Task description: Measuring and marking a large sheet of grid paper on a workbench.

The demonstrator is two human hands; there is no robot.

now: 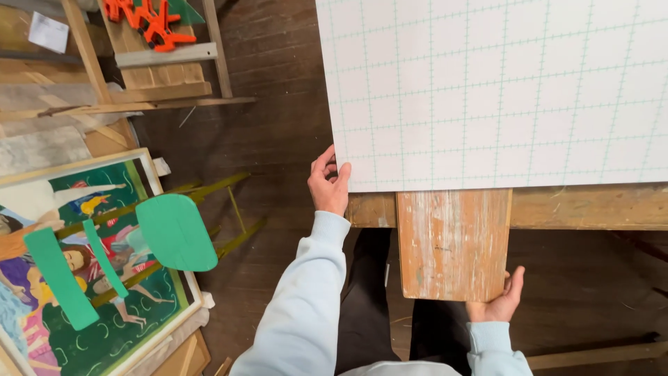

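While filling the upper right of the frame, white gridded board point(501, 90) lying on a worn wooden surface point(591, 207). Lower left: framed painting point(104, 278) under a green chair point(174, 231). Centre bottom: weathered plank point(454, 244), near edge cupped by right hand point(497, 301), fingers curled. Left hand point(328, 184) pinching the board's lower left corner. Top left: orange clamps point(149, 19).

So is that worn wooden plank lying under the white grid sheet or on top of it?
Under it. The plank's far end disappears beneath the grid sheet's near edge.
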